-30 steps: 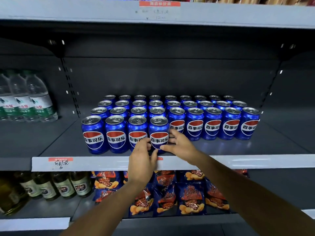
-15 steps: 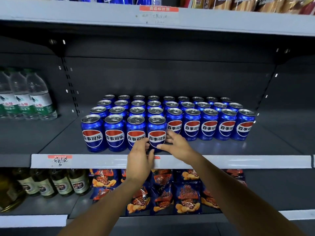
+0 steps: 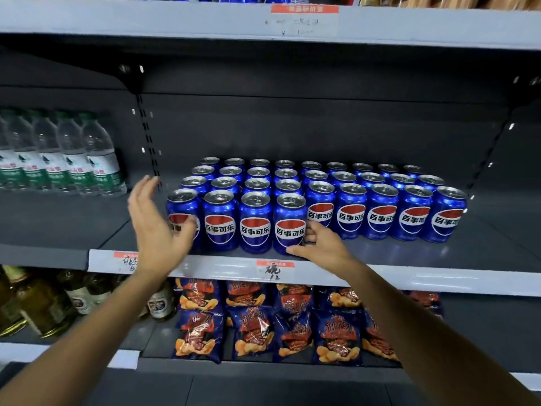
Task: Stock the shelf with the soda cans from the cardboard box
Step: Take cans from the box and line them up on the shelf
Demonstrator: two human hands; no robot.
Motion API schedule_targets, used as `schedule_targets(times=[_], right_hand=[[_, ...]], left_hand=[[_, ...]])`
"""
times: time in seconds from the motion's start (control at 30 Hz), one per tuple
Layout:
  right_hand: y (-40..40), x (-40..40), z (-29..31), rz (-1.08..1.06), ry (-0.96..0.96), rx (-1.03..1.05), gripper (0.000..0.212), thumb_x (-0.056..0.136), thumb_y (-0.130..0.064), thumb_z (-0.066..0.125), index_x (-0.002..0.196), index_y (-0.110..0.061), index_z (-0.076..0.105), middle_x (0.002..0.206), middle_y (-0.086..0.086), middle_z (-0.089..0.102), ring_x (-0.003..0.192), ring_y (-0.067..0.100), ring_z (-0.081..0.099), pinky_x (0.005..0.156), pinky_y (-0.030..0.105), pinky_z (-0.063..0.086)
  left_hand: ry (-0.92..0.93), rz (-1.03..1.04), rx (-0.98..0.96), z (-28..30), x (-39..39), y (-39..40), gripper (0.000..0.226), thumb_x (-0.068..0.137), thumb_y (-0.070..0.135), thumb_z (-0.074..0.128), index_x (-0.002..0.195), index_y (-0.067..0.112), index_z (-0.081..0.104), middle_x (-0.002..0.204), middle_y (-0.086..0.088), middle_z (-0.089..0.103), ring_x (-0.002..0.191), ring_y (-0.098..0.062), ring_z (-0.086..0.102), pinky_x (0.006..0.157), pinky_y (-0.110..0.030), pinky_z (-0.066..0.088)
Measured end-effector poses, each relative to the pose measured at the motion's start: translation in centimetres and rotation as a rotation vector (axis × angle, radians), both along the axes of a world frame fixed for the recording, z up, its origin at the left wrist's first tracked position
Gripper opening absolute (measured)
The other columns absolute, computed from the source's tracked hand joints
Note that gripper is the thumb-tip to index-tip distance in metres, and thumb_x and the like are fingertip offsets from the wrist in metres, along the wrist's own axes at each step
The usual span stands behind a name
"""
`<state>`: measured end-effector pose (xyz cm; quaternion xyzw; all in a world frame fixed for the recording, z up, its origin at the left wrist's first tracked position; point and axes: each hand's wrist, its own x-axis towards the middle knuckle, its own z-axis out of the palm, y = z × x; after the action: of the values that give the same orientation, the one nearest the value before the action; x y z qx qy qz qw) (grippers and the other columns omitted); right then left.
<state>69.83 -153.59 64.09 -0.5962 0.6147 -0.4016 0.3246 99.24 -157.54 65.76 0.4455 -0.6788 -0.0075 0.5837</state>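
Observation:
Several blue soda cans (image 3: pixel 319 197) with red-and-white logos stand in rows on the grey middle shelf (image 3: pixel 439 276). The front row holds four cans at its left end. My left hand (image 3: pixel 159 227) is raised with fingers spread, beside and partly in front of the leftmost front can (image 3: pixel 183 210), holding nothing. My right hand (image 3: pixel 320 244) has its fingers against the right side and base of the fourth front can (image 3: pixel 289 227). The cardboard box is out of view.
Water bottles (image 3: pixel 73 159) stand on the neighbouring shelf section at left. Below are glass bottles (image 3: pixel 44 306) and blue snack bags (image 3: pixel 263 323). Bare shelf lies in front of the cans on the right. The upper shelf edge (image 3: pixel 304 20) carries a price label.
My left hand left the front cans and swung left and upward, opening beside the leftmost can. My right hand stayed at the fourth front can. The camera moved closer.

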Motion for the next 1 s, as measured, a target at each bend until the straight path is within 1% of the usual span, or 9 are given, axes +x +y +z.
schedule_targets(times=[0.1, 0.23, 0.33, 0.43, 0.53, 0.6, 0.83, 0.9, 1.0], right_hand=[[0.0, -0.1, 0.2, 0.011, -0.082, 0.027, 0.062, 0.078, -0.019, 0.077, 0.133, -0.017, 0.049, 0.111, -0.004, 0.066, 0.101, 0.010, 0.063, 0.096, 0.032, 0.051], [0.4, -0.3, 1.0, 0.039, -0.188, 0.064, 0.040, 0.083, -0.005, 0.070, 0.117, -0.020, 0.055, 0.091, -0.012, 0.070, 0.089, 0.002, 0.068, 0.077, 0.016, 0.053], [0.6, -0.1, 1.5, 0.028, -0.197, 0.066, 0.037, 0.086, -0.001, 0.065, 0.106, -0.029, 0.052, 0.074, -0.020, 0.068, 0.080, -0.003, 0.067, 0.068, 0.010, 0.050], [0.6, 0.6, 1.8, -0.004, -0.163, 0.066, 0.038, 0.089, -0.004, 0.061, 0.092, -0.037, 0.042, 0.052, -0.027, 0.058, 0.066, -0.013, 0.061, 0.066, 0.010, 0.047], [0.9, 1.1, 2.1, -0.024, -0.128, 0.091, 0.031, 0.089, -0.009, 0.061, 0.084, -0.033, 0.042, 0.050, -0.029, 0.054, 0.054, -0.014, 0.054, 0.072, 0.017, 0.041], [1.0, 1.4, 2.3, -0.043, -0.116, 0.106, 0.030, 0.089, -0.010, 0.063, 0.079, -0.029, 0.041, 0.050, -0.029, 0.053, 0.051, -0.014, 0.051, 0.070, 0.018, 0.038], [1.2, 2.6, 2.6, -0.059, -0.102, 0.095, 0.032, 0.088, 0.002, 0.060, 0.074, -0.021, 0.045, 0.045, -0.021, 0.053, 0.046, -0.011, 0.051, 0.055, 0.008, 0.042], [1.2, 2.4, 2.4, -0.062, -0.109, 0.091, 0.028, 0.087, 0.003, 0.061, 0.076, -0.019, 0.048, 0.046, -0.019, 0.052, 0.048, -0.010, 0.051, 0.056, 0.008, 0.043], [1.0, 2.0, 1.9, -0.075, -0.098, 0.093, 0.019, 0.083, -0.003, 0.069, 0.094, -0.015, 0.060, 0.059, -0.014, 0.052, 0.060, -0.004, 0.055, 0.065, 0.012, 0.046]], left_hand=[[0.101, -0.156, 0.266, -0.5, 3.1, -2.1, 0.092, 0.077, 0.035, 0.068, 0.148, 0.012, 0.015, 0.148, -0.014, 0.030, 0.135, -0.022, 0.033, 0.113, -0.039, 0.028], [0.041, -0.430, 0.591, -1.3, 4.1, -3.6, 0.095, 0.080, 0.010, 0.073, 0.150, 0.028, 0.011, 0.150, 0.000, 0.034, 0.127, -0.008, 0.042, 0.106, -0.036, 0.036], [-0.017, -0.469, 0.612, -1.8, 4.2, -5.1, 0.091, 0.073, 0.011, 0.079, 0.140, 0.040, 0.024, 0.130, 0.014, 0.050, 0.110, 0.006, 0.055, 0.095, -0.029, 0.045], [0.012, -0.435, 0.688, -1.6, 4.3, -6.0, 0.086, 0.071, 0.015, 0.082, 0.139, 0.030, 0.032, 0.122, 0.010, 0.055, 0.107, -0.007, 0.057, 0.091, -0.032, 0.047], [-0.075, -0.396, 0.716, -1.8, 4.5, -6.2, 0.074, 0.071, 0.028, 0.082, 0.132, 0.027, 0.040, 0.113, 0.012, 0.058, 0.103, -0.010, 0.058, 0.085, -0.029, 0.044], [-0.109, -0.385, 0.718, -1.9, 4.6, -6.3, 0.070, 0.071, 0.032, 0.082, 0.130, 0.028, 0.043, 0.112, 0.012, 0.060, 0.100, -0.010, 0.059, 0.083, -0.028, 0.043], [-0.148, -0.363, 0.693, -1.7, 4.4, -6.0, 0.066, 0.071, 0.033, 0.081, 0.126, 0.024, 0.045, 0.108, 0.011, 0.058, 0.094, -0.010, 0.056, 0.079, -0.023, 0.040], [-0.154, -0.371, 0.682, -1.7, 4.5, -6.0, 0.065, 0.072, 0.033, 0.081, 0.126, 0.024, 0.046, 0.107, 0.012, 0.058, 0.093, -0.008, 0.055, 0.078, -0.021, 0.040], [-0.158, -0.394, 0.687, -1.5, 4.8, -5.8, 0.064, 0.073, 0.032, 0.080, 0.126, 0.025, 0.046, 0.108, 0.013, 0.058, 0.095, -0.007, 0.055, 0.078, -0.018, 0.039]])
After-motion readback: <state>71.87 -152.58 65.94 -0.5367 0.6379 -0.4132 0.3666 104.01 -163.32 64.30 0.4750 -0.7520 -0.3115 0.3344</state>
